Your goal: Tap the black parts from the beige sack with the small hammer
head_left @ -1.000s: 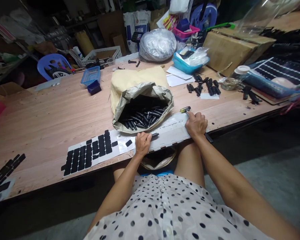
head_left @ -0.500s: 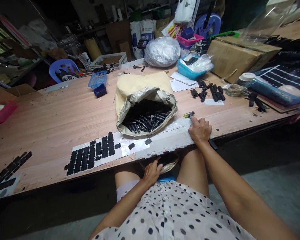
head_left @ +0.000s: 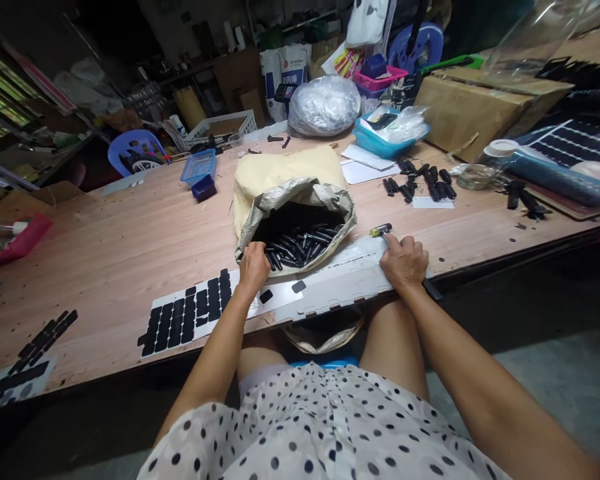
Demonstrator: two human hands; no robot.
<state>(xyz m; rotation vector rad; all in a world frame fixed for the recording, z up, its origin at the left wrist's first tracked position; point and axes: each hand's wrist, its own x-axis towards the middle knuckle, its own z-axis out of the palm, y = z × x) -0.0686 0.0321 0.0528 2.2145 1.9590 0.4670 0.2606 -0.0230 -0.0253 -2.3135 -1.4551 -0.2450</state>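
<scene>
My right hand (head_left: 405, 261) is wrapped around a small hammer (head_left: 381, 230) at the table's front edge; its head points away from me and its black handle sticks out below the fist. At the left of the sack's mouth, my left hand (head_left: 255, 267) has its fingers curled against the black pieces. What those fingers hold, if anything, is hidden. The cream sack (head_left: 290, 165) lies on its side, mouth toward me, with many slim black pieces (head_left: 300, 248) inside. In front of it lies a grey-white board (head_left: 337, 279) along the edge.
Sheets of black rounded stickers (head_left: 173, 323) lie left of the sack, with two loose stickers nearby. Black parts (head_left: 435, 183) are scattered at right, near a cardboard box (head_left: 485, 113) and a blue basket (head_left: 390, 137). Another open sack (head_left: 325, 341) hangs between my knees.
My left hand has risen from the opening between my knees to the left side of the sack's mouth. My right hand keeps the hammer in about the same place.
</scene>
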